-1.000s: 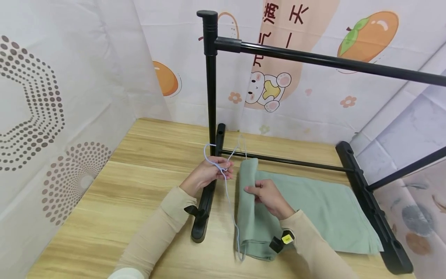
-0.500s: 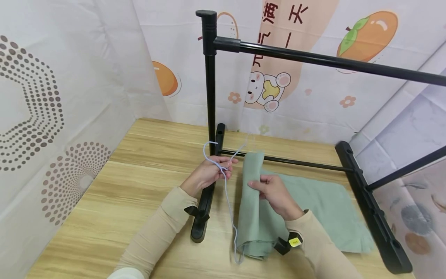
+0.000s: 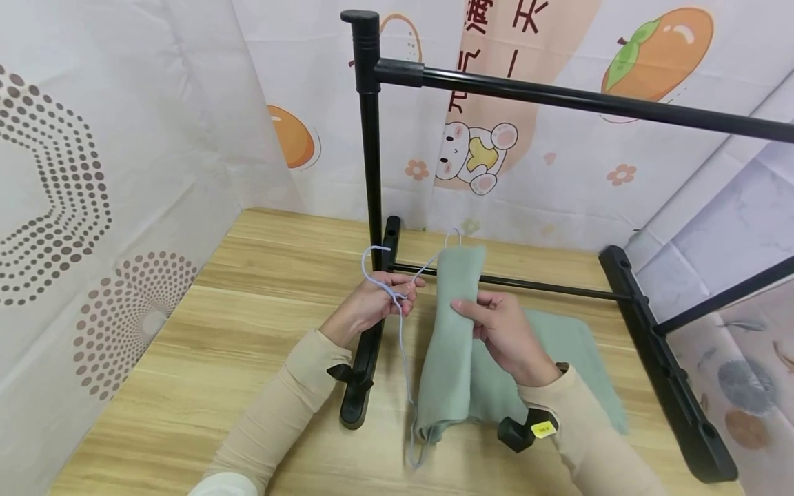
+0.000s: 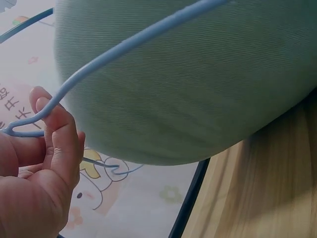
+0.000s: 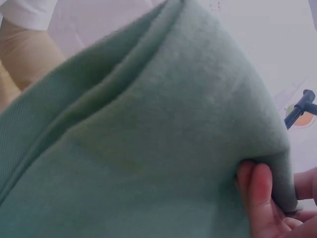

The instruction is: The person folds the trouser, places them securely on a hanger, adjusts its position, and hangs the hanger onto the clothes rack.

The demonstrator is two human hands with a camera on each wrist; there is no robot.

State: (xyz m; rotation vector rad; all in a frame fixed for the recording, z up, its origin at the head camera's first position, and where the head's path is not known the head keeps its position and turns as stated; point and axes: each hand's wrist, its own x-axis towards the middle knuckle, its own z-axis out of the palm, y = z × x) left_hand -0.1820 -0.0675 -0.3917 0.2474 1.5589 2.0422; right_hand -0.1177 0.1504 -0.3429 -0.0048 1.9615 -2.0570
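My left hand (image 3: 372, 304) grips a light blue wire hanger (image 3: 404, 355) just below its hook, beside the upright of the black rack. Over the hanger's far lower part hangs a folded sage-green cloth (image 3: 449, 344), which hides most of the bottom wire. With thumb and fingers my right hand (image 3: 511, 337) pinches the cloth's folded edge. In the left wrist view, the hanger wire (image 4: 124, 45) crosses in front of the cloth (image 4: 173, 99). The right wrist view shows layered folds of the cloth (image 5: 163, 129), its edge between my thumb and fingers (image 5: 260, 191).
A black metal rack stands on the wood-grain table (image 3: 248, 324), with a left upright (image 3: 372, 172), a top rail (image 3: 558, 96) and a low crossbar (image 3: 546, 286). Its right foot (image 3: 664, 358) lies beyond the cloth. Printed curtains (image 3: 347, 186) enclose the back and sides.
My right hand has moved up and to the right, lifting the cloth's folded end. The cloth's tail has slid left across the table. My left hand has stayed nearly still.
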